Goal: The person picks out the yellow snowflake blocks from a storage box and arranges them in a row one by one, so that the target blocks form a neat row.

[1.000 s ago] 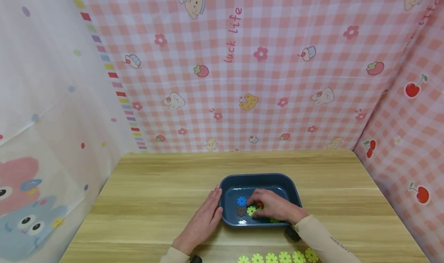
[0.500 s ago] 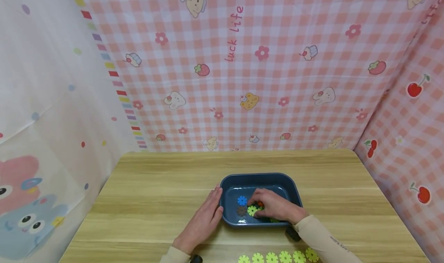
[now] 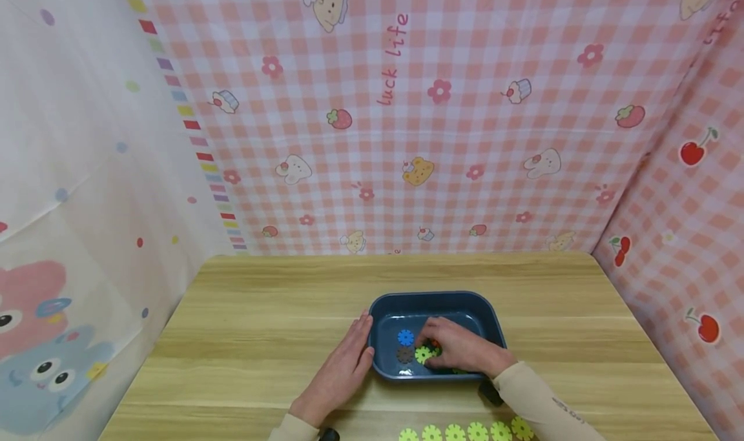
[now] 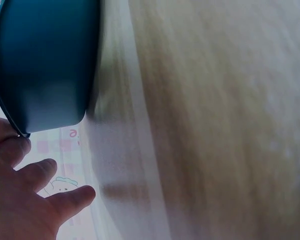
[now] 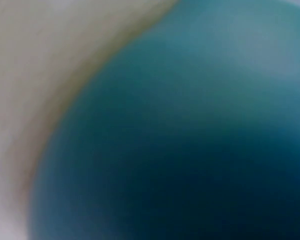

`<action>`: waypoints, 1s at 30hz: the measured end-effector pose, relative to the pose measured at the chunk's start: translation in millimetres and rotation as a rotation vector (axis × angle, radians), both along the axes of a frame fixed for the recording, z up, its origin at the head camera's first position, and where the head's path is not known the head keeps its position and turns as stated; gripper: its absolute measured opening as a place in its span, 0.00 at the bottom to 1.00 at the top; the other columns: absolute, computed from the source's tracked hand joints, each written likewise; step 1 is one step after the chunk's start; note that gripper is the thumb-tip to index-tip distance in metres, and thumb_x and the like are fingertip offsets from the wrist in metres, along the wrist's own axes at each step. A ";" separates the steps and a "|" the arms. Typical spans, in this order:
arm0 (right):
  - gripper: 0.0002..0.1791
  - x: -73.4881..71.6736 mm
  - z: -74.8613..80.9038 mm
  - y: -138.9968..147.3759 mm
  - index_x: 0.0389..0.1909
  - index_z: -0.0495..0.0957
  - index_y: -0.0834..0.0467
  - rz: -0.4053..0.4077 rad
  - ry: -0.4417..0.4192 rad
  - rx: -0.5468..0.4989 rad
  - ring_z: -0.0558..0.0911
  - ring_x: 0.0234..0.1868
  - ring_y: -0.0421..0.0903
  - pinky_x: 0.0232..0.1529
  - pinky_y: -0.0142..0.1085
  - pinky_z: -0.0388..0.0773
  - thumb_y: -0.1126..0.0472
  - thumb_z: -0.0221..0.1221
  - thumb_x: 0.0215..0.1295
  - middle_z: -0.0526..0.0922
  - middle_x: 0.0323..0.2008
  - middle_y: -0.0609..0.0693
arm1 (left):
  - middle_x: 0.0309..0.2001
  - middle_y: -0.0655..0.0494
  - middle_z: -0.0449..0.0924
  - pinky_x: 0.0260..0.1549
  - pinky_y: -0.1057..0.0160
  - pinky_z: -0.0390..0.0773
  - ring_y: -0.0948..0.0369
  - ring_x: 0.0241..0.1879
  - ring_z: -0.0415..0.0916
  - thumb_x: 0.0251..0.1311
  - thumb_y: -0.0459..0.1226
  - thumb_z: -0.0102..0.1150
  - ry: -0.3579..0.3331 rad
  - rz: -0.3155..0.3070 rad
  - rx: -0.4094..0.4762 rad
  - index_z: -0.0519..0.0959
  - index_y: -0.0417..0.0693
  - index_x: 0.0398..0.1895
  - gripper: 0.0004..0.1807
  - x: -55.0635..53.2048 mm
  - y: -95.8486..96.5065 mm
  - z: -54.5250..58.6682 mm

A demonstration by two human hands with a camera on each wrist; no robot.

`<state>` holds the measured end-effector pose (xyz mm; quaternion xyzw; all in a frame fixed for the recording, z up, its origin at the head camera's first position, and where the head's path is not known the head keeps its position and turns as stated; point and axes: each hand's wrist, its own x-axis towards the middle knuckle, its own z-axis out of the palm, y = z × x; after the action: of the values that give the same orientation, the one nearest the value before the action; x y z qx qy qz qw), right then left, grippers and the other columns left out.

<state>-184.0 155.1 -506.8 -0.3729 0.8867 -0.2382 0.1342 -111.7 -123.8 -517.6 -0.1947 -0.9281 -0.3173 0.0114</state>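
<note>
A dark blue tray [image 3: 380, 299] stands on the table. My left hand [image 3: 340, 370] lies along its left side, fingers extended and touching the rim; the left wrist view shows these fingers [image 4: 70, 200] beside the tray wall [image 4: 50, 65]. My right hand [image 3: 459, 347] reaches into the tray with bent fingers. Its thumb and fingertips pinch a yellow-green toothed disc [image 3: 423, 354] low over the tray floor. Left of it lie a blue disc [image 3: 405, 338] and a brown disc [image 3: 404, 354]. Other pieces, one of them orange-red, are mostly hidden under the hand.
Along the table's near edge runs a row of several yellow-green discs [image 3: 455, 432]. The wooden table [image 3: 279, 299] meets patterned cloth at the back and sides. In the right wrist view, the blurred tray wall [image 5: 180, 125] fills most of the frame.
The yellow-green disc at my right fingertips has shifted slightly right, away from the blue disc. The orange-red piece is more covered by the hand. My left hand stays at the rim.
</note>
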 end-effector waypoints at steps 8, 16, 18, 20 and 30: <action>0.15 0.8 -1.0 -1.4 0.47 0.83 0.49 0.007 0.035 -0.007 0.74 0.45 0.38 0.50 0.42 0.79 0.56 0.74 0.61 0.79 0.45 0.38 | 0.83 0.47 0.50 0.76 0.45 0.57 0.48 0.80 0.50 0.82 0.40 0.43 -0.025 0.008 -0.001 0.54 0.39 0.82 0.31 0.2 0.1 -0.2; 0.15 0.2 1.2 -1.6 0.45 0.82 0.47 0.021 0.048 -0.015 0.72 0.40 0.36 0.44 0.41 0.75 0.57 0.74 0.60 0.79 0.39 0.34 | 0.82 0.47 0.50 0.76 0.45 0.57 0.48 0.80 0.50 0.82 0.40 0.43 -0.016 0.009 0.000 0.55 0.39 0.82 0.31 0.6 0.1 0.4; 0.14 0.1 2.0 -1.3 0.46 0.83 0.47 0.023 0.049 -0.012 0.72 0.40 0.36 0.44 0.41 0.75 0.58 0.74 0.60 0.80 0.39 0.34 | 0.83 0.48 0.50 0.76 0.46 0.57 0.49 0.80 0.50 0.82 0.41 0.43 -0.018 0.009 -0.002 0.54 0.39 0.82 0.31 0.3 0.1 0.8; 0.14 0.0 2.8 -1.1 0.47 0.85 0.48 0.022 0.049 -0.008 0.72 0.41 0.36 0.45 0.41 0.76 0.57 0.74 0.61 0.81 0.41 0.35 | 0.83 0.48 0.50 0.76 0.45 0.58 0.49 0.80 0.50 0.82 0.41 0.43 -0.014 0.008 -0.003 0.54 0.39 0.82 0.31 -0.1 0.2 1.3; 0.17 0.6 4.1 -1.1 0.51 0.87 0.51 0.032 0.045 0.023 0.75 0.45 0.36 0.49 0.39 0.80 0.56 0.74 0.61 0.83 0.46 0.39 | 0.83 0.49 0.49 0.76 0.47 0.56 0.50 0.80 0.50 0.82 0.41 0.43 -0.027 0.017 0.000 0.55 0.41 0.82 0.31 0.1 -0.2 0.2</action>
<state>-183.5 154.0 -502.7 -0.3906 0.8861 -0.2175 0.1222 -111.5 -124.0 -517.4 -0.1825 -0.9297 -0.3198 0.0015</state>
